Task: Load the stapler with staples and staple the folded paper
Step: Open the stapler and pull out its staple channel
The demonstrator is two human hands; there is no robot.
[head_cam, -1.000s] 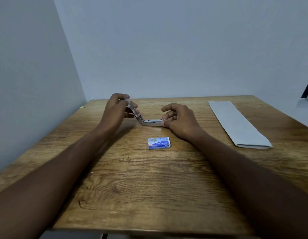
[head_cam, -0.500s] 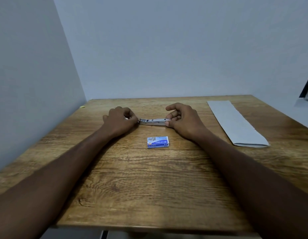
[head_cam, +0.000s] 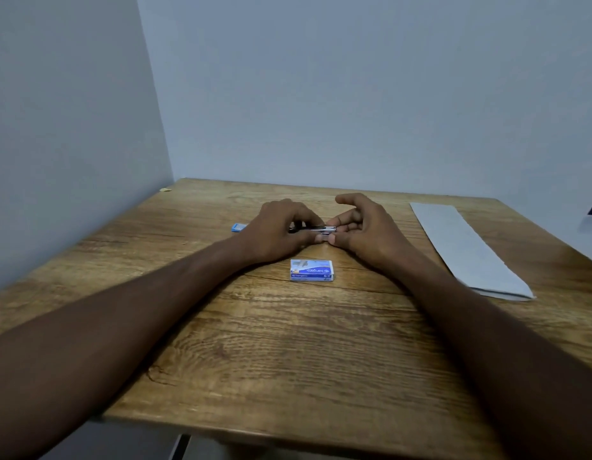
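Observation:
A small metal stapler (head_cam: pixel 316 229) lies flat on the wooden table (head_cam: pixel 288 343), mostly covered by my hands. My left hand (head_cam: pixel 274 232) grips its left part, fingers curled over it. My right hand (head_cam: pixel 361 229) pinches its right end between thumb and fingers. A blue and white box of staples (head_cam: pixel 311 270) sits just in front of my hands. The folded white paper (head_cam: pixel 467 250) lies lengthwise at the table's right side.
A small light blue object (head_cam: pixel 239 227) peeks out on the table behind my left wrist. A tiny yellow scrap (head_cam: pixel 165 189) lies at the far left corner by the wall. Walls close the left and far sides.
The stapler's raised arm went down flat onto the table. My hands have closed in toward each other over it. The light blue object has come into sight left of my left hand.

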